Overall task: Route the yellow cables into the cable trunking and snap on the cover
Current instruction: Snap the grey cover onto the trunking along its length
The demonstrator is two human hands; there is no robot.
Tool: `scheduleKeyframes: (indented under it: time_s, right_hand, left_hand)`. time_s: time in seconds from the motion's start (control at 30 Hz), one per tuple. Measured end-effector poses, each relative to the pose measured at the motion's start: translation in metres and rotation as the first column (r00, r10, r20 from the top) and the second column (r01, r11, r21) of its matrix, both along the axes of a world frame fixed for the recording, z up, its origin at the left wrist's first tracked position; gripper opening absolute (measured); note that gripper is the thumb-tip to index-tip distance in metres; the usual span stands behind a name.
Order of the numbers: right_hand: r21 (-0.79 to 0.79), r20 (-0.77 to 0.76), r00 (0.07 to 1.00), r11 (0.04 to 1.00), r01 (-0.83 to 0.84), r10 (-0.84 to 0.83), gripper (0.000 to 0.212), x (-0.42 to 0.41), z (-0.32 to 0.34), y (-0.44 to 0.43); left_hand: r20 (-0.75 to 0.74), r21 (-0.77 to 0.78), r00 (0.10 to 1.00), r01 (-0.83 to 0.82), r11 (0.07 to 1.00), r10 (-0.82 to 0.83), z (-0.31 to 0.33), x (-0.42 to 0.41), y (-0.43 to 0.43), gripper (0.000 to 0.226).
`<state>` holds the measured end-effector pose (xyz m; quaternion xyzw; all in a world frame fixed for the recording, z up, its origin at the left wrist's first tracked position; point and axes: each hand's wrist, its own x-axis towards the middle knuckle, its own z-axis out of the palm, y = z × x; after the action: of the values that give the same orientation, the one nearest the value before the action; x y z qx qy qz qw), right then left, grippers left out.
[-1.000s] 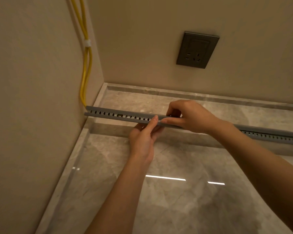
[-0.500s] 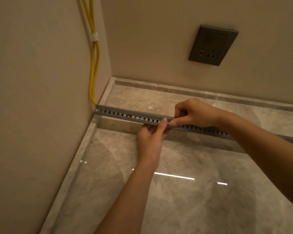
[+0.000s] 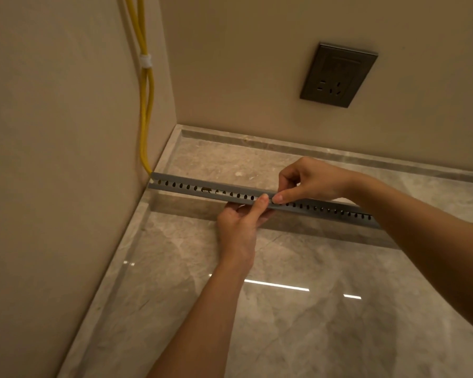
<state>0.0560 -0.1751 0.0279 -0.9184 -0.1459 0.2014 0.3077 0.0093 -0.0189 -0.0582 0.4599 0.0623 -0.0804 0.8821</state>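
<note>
A long grey slotted cable trunking (image 3: 202, 188) runs along the edge of a marble step, from the left wall off to the right. Two yellow cables (image 3: 145, 110), tied with a white strap (image 3: 145, 60), hang down the left wall and vanish behind the trunking's left end. My left hand (image 3: 242, 225) grips the trunking from below, thumb pressed on its slotted front. My right hand (image 3: 309, 181) pinches the trunking's top edge from above, right beside the left thumb. Whether a cover sits on the trunking I cannot tell.
A dark wall socket (image 3: 337, 75) sits on the back wall above the step. The beige left wall (image 3: 52, 159) meets the trunking's end. Glossy marble floor (image 3: 284, 309) lies below the step, with a raised marble ledge (image 3: 230, 159) behind the trunking.
The camera has turned slightly, so the scene sits further right and lower. Both hands stay on the trunking at about the same spot; more slots show to the right of my right hand.
</note>
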Motion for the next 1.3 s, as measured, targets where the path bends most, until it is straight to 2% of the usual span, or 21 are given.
scheduleKeyframes:
  time_s: [0.17,0.3,0.37,0.5,0.63,0.77,0.87,1.0,1.2,1.3]
  right_hand:
    - [-0.005,0.175,0.98,0.995,0.095,-0.092,0.029,-0.011,-0.007,0.0]
    - [0.015,0.226,0.964,0.99,0.139,-0.138,0.03,-0.018,-0.011,0.002]
    - [0.025,0.239,0.959,0.988,0.153,-0.154,0.032,-0.02,-0.012,0.002]
    - [0.03,0.196,0.953,0.973,0.228,-0.23,0.046,-0.016,-0.011,0.005]
    - [-0.141,0.121,0.965,0.958,0.249,-0.233,0.062,-0.005,-0.019,0.015]
    - [-0.148,0.094,0.95,0.939,0.31,-0.299,0.056,0.008,-0.023,0.028]
    - [-0.223,0.15,0.952,0.929,0.296,-0.268,0.051,0.013,-0.023,0.039]
    - [-0.272,0.185,0.947,0.912,0.307,-0.264,0.055,0.007,-0.027,0.044]
    - [-0.308,0.281,0.942,0.912,0.271,-0.185,0.053,-0.001,-0.022,0.05]
    - [-0.341,0.25,0.95,0.901,0.269,-0.189,0.044,0.004,-0.024,0.05]
  left_hand:
    - [-0.001,-0.037,1.0,0.015,0.999,-0.015,0.002,-0.003,-0.001,0.032]
    - [-0.041,-0.183,0.999,0.018,0.983,-0.026,0.003,-0.004,0.0,0.025]
    - [-0.05,-0.206,0.998,0.027,0.978,-0.038,0.004,-0.005,0.001,0.022]
    - [-0.124,-0.276,0.991,0.015,0.961,-0.052,0.008,-0.006,0.001,0.023]
    - [-0.252,-0.351,0.966,-0.04,0.935,-0.053,0.018,-0.005,-0.002,0.023]
    - [-0.315,-0.394,0.946,-0.06,0.917,-0.074,0.03,-0.002,-0.005,0.038]
    - [-0.379,-0.373,0.924,-0.091,0.924,-0.062,0.035,0.0,-0.008,0.042]
    - [-0.431,-0.326,0.902,-0.149,0.933,-0.007,0.036,0.004,-0.01,0.039]
    - [-0.372,-0.298,0.928,-0.121,0.947,0.002,0.034,0.0,-0.008,0.039]
    - [-0.358,-0.297,0.934,-0.128,0.946,0.014,0.034,-0.001,-0.006,0.035]
